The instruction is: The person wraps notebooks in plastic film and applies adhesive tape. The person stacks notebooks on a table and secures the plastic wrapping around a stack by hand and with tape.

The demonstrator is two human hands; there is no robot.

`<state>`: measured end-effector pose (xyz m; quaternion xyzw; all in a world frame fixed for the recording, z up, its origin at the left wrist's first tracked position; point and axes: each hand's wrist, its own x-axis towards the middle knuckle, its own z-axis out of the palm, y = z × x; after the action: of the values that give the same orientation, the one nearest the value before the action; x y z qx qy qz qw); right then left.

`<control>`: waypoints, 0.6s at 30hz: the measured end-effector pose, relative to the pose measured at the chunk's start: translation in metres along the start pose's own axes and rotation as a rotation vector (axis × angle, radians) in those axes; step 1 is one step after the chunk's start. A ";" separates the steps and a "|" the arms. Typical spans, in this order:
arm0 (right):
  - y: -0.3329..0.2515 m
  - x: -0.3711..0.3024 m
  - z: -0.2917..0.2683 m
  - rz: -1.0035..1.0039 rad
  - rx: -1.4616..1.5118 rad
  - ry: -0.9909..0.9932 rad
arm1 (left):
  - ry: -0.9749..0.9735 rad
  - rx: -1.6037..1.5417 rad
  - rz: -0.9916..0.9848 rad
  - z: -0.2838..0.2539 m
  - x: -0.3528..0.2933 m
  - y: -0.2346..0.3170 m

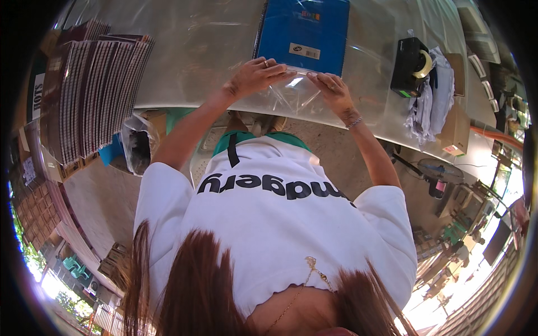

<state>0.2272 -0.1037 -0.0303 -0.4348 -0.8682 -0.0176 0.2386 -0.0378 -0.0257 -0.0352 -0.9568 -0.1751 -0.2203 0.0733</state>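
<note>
A blue spiral-bound notebook (305, 31) lies on the table in front of me, its coil along the left side and a white label near its lower edge. Clear plastic wrap (292, 96) extends from that edge toward me, creased and shiny. My left hand (258, 77) is at the notebook's lower left corner, fingers together and pointing right along the edge. Opposite it, my right hand (334, 92) has its fingers bent at the lower right corner. Both hands are closed on the plastic; their thumbs are mostly hidden.
A tall stack of dark spiral-bound notebooks (92, 95) stands at the left. On the right are a black tape dispenser (409, 67) with a tape roll, crumpled plastic (434, 101) and a cardboard box (455, 126). The table's near edge (196, 107) curves past my waist; a fan (440, 171) stands beyond it.
</note>
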 end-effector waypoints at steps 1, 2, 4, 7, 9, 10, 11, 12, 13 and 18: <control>-0.001 0.001 0.000 -0.013 0.013 0.008 | -0.036 -0.037 0.011 0.003 -0.004 0.002; -0.003 0.004 -0.003 -0.025 0.026 0.016 | -0.047 -0.033 0.004 0.002 -0.003 0.003; -0.006 0.004 -0.001 -0.010 0.070 -0.028 | -0.068 -0.022 -0.010 0.001 -0.003 0.007; -0.008 -0.005 0.004 0.039 0.106 -0.153 | -0.105 -0.010 -0.027 -0.005 0.000 0.015; -0.008 -0.003 0.002 0.003 0.072 -0.190 | -0.196 -0.067 -0.072 -0.005 -0.004 0.019; -0.009 -0.003 0.001 0.003 0.067 -0.217 | -0.241 -0.096 -0.095 -0.005 -0.006 0.021; -0.011 -0.002 -0.002 0.005 0.060 -0.245 | -0.264 -0.112 -0.110 -0.005 -0.007 0.023; -0.014 -0.002 -0.004 0.008 0.053 -0.273 | -0.287 -0.129 -0.124 -0.005 -0.009 0.024; -0.017 -0.004 -0.002 0.033 0.096 -0.242 | -0.310 -0.145 -0.139 -0.005 -0.011 0.025; -0.038 -0.002 0.000 0.060 0.148 -0.182 | -0.348 -0.256 -0.218 -0.007 -0.013 0.031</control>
<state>0.1993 -0.1293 -0.0246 -0.4416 -0.8718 0.0932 0.1904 -0.0398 -0.0596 -0.0366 -0.9572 -0.2579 -0.0792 -0.1043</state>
